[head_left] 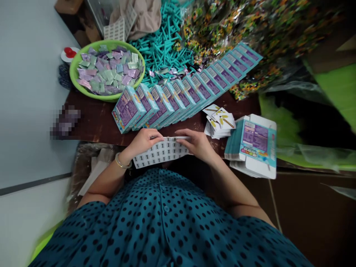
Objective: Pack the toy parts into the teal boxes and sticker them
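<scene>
A white sheet of small printed stickers (pixel 155 154) is stretched between my two hands, just in front of the table's near edge. My left hand (pixel 146 141) pinches its upper left edge, and a bracelet circles that wrist. At the upper right edge, my right hand (pixel 197 144) has its fingers closed on the same sheet. The sheet's top edge looks folded over. Directly beyond my hands a long row of blue and purple boxes (pixel 157 107) leans across the table. A stack of printed cards (pixel 219 122) lies to the right of my right hand.
Flattened blue and purple cartons (pixel 257 142) are piled at the table's right edge. A green basin (pixel 73 76) full of small packets stands back left. Behind the boxes lie a heap of teal plastic pieces (pixel 164 44) and many bagged colourful pieces (pixel 222 26). More sticker sheets (pixel 115 31) lie behind the basin.
</scene>
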`<action>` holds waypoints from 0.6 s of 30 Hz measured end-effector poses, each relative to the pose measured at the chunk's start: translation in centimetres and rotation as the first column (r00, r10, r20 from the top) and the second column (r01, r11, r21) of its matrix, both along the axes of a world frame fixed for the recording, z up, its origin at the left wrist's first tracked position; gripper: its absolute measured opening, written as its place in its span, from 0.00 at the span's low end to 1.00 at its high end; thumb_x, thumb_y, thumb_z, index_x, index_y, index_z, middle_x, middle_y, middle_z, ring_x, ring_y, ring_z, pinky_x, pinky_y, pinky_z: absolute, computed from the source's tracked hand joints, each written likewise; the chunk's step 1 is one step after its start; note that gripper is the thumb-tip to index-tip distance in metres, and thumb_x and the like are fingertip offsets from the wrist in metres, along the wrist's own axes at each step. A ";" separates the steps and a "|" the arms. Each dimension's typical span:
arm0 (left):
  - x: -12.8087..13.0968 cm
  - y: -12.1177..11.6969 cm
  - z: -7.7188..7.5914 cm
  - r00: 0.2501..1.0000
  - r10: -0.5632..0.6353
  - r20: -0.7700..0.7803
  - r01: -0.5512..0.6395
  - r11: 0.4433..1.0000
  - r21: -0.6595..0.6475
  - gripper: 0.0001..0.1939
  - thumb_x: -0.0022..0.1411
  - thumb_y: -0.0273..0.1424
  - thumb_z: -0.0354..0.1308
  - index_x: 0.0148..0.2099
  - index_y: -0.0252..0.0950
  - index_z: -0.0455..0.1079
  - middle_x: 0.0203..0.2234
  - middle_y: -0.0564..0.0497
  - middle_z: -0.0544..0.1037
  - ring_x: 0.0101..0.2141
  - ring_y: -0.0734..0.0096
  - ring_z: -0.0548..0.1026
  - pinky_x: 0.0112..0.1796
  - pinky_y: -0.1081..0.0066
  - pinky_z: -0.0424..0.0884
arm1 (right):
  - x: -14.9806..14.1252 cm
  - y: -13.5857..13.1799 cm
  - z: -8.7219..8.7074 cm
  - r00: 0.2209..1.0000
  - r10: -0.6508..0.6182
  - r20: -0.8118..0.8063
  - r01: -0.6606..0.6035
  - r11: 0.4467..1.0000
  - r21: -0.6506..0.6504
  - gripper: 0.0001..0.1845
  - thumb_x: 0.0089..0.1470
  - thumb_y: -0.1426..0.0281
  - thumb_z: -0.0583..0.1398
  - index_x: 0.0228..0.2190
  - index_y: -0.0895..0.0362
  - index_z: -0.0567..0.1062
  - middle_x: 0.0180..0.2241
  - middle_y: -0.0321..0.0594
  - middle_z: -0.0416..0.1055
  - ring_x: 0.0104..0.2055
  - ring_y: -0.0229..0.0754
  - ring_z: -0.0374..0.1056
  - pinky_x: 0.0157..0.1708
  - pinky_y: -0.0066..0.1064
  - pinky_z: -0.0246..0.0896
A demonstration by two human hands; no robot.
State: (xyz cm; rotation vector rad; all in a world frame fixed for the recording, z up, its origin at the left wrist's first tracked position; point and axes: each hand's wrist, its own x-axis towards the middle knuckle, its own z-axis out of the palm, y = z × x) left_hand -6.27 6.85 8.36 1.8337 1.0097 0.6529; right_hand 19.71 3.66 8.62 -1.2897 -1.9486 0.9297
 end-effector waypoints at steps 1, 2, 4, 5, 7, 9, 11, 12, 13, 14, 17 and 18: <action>0.2 -0.1 0.2 1.000 -0.007 0.000 0.007 1.000 -0.024 0.09 0.64 0.34 0.63 0.34 0.36 0.81 0.29 0.49 0.82 0.31 0.70 0.77 0.37 0.71 0.68 | 0.3 0.1 0.0 0.999 0.017 0.034 -0.019 0.998 0.067 0.14 0.63 0.62 0.62 0.48 0.51 0.80 0.46 0.42 0.81 0.47 0.48 0.77 0.49 0.42 0.73; 0.5 -0.1 0.4 1.000 -0.011 -0.001 0.011 0.999 -0.052 0.09 0.63 0.34 0.62 0.34 0.36 0.81 0.29 0.50 0.82 0.31 0.70 0.77 0.37 0.72 0.68 | 0.4 0.1 0.0 0.997 0.026 0.075 -0.036 0.989 0.144 0.13 0.64 0.62 0.62 0.48 0.51 0.80 0.47 0.42 0.80 0.48 0.49 0.77 0.51 0.45 0.71; 0.8 -0.1 0.8 1.000 -0.023 -0.001 0.022 0.993 -0.114 0.11 0.62 0.35 0.62 0.33 0.34 0.81 0.28 0.50 0.82 0.30 0.70 0.76 0.35 0.72 0.67 | 0.5 0.1 0.1 0.986 0.021 0.163 -0.068 0.955 0.288 0.10 0.64 0.63 0.62 0.45 0.48 0.82 0.47 0.41 0.80 0.49 0.49 0.75 0.58 0.51 0.64; 0.9 -0.1 1.0 1.000 -0.030 -0.004 0.029 0.989 -0.142 0.11 0.62 0.36 0.62 0.32 0.34 0.80 0.27 0.50 0.81 0.29 0.70 0.76 0.34 0.73 0.67 | 0.5 0.0 0.2 0.980 0.009 0.197 -0.078 0.937 0.341 0.09 0.65 0.64 0.62 0.44 0.47 0.82 0.46 0.40 0.80 0.48 0.49 0.75 0.61 0.54 0.60; 1.0 0.1 1.1 0.999 -0.038 -0.019 0.034 0.984 -0.175 0.13 0.61 0.37 0.62 0.31 0.33 0.79 0.26 0.51 0.81 0.28 0.71 0.74 0.32 0.73 0.66 | 0.6 -0.5 0.4 0.973 0.005 0.232 -0.104 0.902 0.419 0.09 0.65 0.66 0.61 0.42 0.44 0.82 0.46 0.36 0.80 0.47 0.48 0.74 0.65 0.58 0.52; 1.0 0.3 0.9 0.999 -0.027 -0.039 0.020 0.982 -0.187 0.14 0.61 0.38 0.61 0.30 0.33 0.79 0.24 0.51 0.79 0.27 0.72 0.73 0.31 0.73 0.65 | 0.8 -1.2 0.9 0.975 0.066 0.211 -0.157 0.878 0.452 0.09 0.65 0.65 0.61 0.40 0.42 0.82 0.48 0.34 0.79 0.50 0.48 0.72 0.66 0.58 0.49; 1.1 0.5 0.7 0.998 -0.015 -0.056 0.004 0.981 -0.194 0.15 0.60 0.39 0.61 0.30 0.32 0.79 0.23 0.52 0.78 0.26 0.73 0.71 0.29 0.73 0.63 | 0.9 -1.6 1.2 0.975 0.149 0.166 -0.208 0.878 0.432 0.09 0.65 0.63 0.61 0.43 0.42 0.82 0.53 0.34 0.77 0.56 0.49 0.70 0.67 0.57 0.49; 1.2 0.6 0.6 0.998 -0.018 -0.060 0.006 0.981 -0.195 0.15 0.60 0.39 0.61 0.29 0.32 0.79 0.22 0.52 0.78 0.25 0.73 0.71 0.29 0.73 0.63 | 0.9 -1.5 1.2 0.974 0.169 0.153 -0.217 0.888 0.405 0.11 0.65 0.62 0.61 0.46 0.43 0.81 0.56 0.36 0.75 0.58 0.50 0.69 0.67 0.57 0.50; 1.4 0.7 0.4 0.998 -0.028 -0.059 0.016 0.981 -0.195 0.15 0.60 0.39 0.61 0.29 0.32 0.79 0.22 0.52 0.78 0.25 0.73 0.71 0.29 0.73 0.63 | 0.7 -1.3 1.1 0.975 0.168 0.148 -0.212 0.902 0.377 0.14 0.65 0.62 0.61 0.52 0.44 0.79 0.58 0.39 0.73 0.60 0.51 0.68 0.66 0.56 0.50; 1.6 0.7 0.4 0.998 -0.042 -0.054 0.031 0.981 -0.193 0.14 0.59 0.39 0.62 0.29 0.32 0.79 0.23 0.52 0.79 0.26 0.73 0.72 0.30 0.73 0.64 | 0.5 -1.0 0.8 0.977 0.150 0.150 -0.195 0.913 0.358 0.19 0.66 0.63 0.60 0.57 0.45 0.76 0.58 0.42 0.74 0.60 0.51 0.69 0.66 0.56 0.51; 2.1 0.8 0.2 0.998 -0.067 -0.006 0.065 0.977 -0.203 0.14 0.59 0.39 0.63 0.30 0.32 0.79 0.24 0.51 0.80 0.27 0.71 0.73 0.32 0.73 0.66 | -0.4 -0.1 -0.1 0.981 0.113 0.158 -0.168 0.905 0.392 0.23 0.68 0.68 0.58 0.62 0.47 0.70 0.46 0.41 0.81 0.52 0.47 0.73 0.67 0.56 0.48; 2.2 0.8 0.2 0.998 -0.069 0.012 0.070 0.973 -0.220 0.14 0.59 0.39 0.63 0.30 0.33 0.79 0.24 0.51 0.80 0.27 0.71 0.72 0.31 0.73 0.66 | -0.7 0.0 -0.2 0.981 0.124 0.147 -0.176 0.887 0.426 0.23 0.68 0.70 0.57 0.62 0.47 0.70 0.42 0.39 0.81 0.49 0.46 0.74 0.67 0.56 0.48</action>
